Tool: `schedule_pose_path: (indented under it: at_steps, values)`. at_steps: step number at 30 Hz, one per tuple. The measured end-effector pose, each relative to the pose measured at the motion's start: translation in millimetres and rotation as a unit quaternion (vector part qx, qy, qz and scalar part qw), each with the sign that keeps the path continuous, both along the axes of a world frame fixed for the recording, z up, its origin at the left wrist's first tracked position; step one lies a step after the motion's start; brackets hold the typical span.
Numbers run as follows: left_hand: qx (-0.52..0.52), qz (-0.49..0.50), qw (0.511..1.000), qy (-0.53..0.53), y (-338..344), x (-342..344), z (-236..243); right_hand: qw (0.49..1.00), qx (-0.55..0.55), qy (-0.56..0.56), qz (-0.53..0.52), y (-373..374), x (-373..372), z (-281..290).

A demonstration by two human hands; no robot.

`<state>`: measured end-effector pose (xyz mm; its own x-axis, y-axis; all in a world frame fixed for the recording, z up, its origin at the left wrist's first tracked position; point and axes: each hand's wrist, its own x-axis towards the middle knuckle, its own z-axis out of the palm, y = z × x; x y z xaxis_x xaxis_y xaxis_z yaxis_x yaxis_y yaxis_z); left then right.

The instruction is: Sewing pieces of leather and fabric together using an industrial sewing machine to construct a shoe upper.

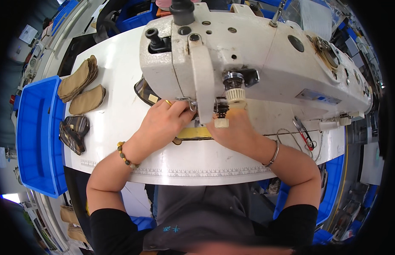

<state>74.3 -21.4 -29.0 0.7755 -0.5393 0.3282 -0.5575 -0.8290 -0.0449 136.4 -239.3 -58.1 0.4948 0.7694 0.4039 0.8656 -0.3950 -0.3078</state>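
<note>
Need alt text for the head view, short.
Seen from above, a person's left hand and right hand press a yellow-edged fabric piece under the head of a white industrial sewing machine on a white table. To the left lie stacked tan fabric pieces, dark plaid pieces and a blue bin; red-handled snips lie to the right.
</note>
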Motion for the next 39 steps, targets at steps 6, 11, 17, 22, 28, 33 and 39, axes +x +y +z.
schedule_pose_path:
  at_steps: [6,11,17,22,28,33,39]
  values:
    - [0.041,0.026,0.999,0.006,-1.9,-1.3,-2.1,0.998,-0.044,-0.038,0.015,-2.7,-1.5,5.0]
    - [0.050,0.044,0.998,0.015,-4.0,-2.6,-1.1,0.998,-0.022,-0.052,0.014,-3.7,-1.0,3.8]
    - [0.009,0.042,0.999,0.004,5.4,-4.2,2.2,0.996,-0.010,-0.085,-0.001,-2.5,-2.3,5.8]
    - [-0.007,0.012,0.999,-0.049,0.0,-0.2,5.4,0.994,0.043,-0.099,0.015,5.8,0.8,-3.6]
    - [-0.015,0.047,0.997,-0.067,-8.1,-4.1,5.0,0.993,0.102,-0.049,0.020,9.7,-1.8,-11.2]
    - [-0.003,0.020,0.998,-0.066,-2.7,-2.5,2.1,0.986,0.020,-0.156,0.058,6.9,-6.3,-4.1]
    - [0.033,0.016,0.999,-0.017,-1.4,-2.1,3.5,0.988,0.026,-0.143,0.061,7.2,-9.9,-7.1]
